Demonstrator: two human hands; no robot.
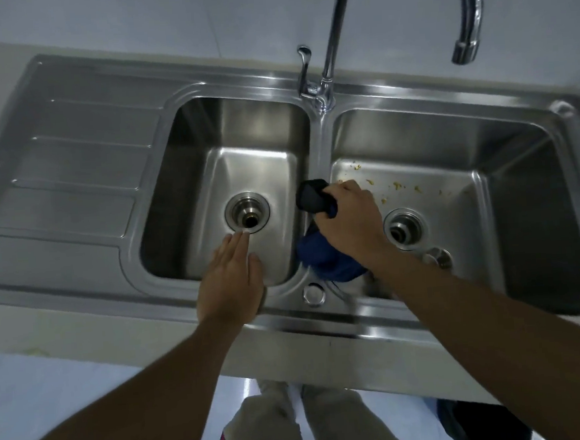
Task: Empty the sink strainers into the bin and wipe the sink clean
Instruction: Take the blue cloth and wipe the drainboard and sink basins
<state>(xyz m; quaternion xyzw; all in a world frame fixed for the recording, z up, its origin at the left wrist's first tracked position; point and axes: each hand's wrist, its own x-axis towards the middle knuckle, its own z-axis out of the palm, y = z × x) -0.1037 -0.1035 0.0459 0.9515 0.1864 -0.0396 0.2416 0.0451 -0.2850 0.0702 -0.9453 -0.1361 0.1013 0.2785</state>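
Right hand [349, 222] is grasping a blue cloth [316, 200], hiding its middle; left hand [232, 278] is hovering flat, released, beside it.

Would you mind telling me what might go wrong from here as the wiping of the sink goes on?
1. Yellow food scraps lie on the right basin floor, and its drain looks open, with no strainer in it; the blue cloth that the right hand grips may sweep them down it.
2. A small round metal part lies loose beside that drain and may get knocked about.
3. The left hand hovers open over the left basin, bracing nothing.
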